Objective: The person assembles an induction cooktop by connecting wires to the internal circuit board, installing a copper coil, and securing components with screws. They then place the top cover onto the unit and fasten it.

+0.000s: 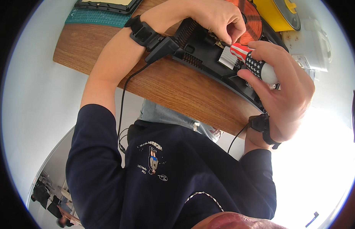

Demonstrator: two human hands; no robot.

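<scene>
My right hand [290, 78] is wrapped round a screwdriver [256, 65] with a red-and-white striped, star-patterned handle and a pale rounded end. Its fingers grip the handle over an opened black appliance housing [202, 45]. My left hand [219, 19] reaches in from the far side, thumb and finger pinched together near the screwdriver's front end; what they hold, if anything, is hidden. Just below the pinch sits a finned silver heat sink [228, 59]. Beyond it lies a round coil of copper wire [250, 24], partly covered by my left hand. The screwdriver's tip cannot be made out.
A wooden table [166, 86] carries the housing. A yellow pot [278, 15] and a clear plastic container [311, 44] stand at the far right. A green cutting mat [95, 18] with a black-framed panel [108, 5] lies far left. Cables [123, 99] hang from both wrist devices.
</scene>
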